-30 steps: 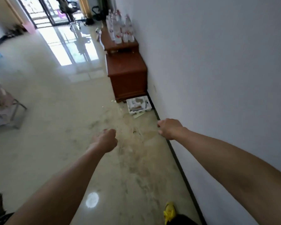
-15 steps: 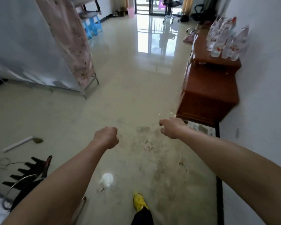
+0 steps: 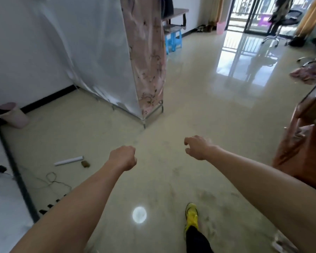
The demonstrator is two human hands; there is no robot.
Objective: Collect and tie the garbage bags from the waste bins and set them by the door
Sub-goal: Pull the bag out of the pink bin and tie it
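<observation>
our left hand (image 3: 123,157) is a fist holding nothing; our right hand (image 3: 197,147) hangs loosely curled, empty too. 1 pink waste bin (image 3: 15,115) stands far left against the wall (image 3: 26,61), well apart from both.

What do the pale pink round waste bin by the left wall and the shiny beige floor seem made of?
Pale pink round waste bin: probably plastic, smooth matt wall, though blurred. Shiny beige floor: likely polished tile or stone, mirroring window light.
</observation>
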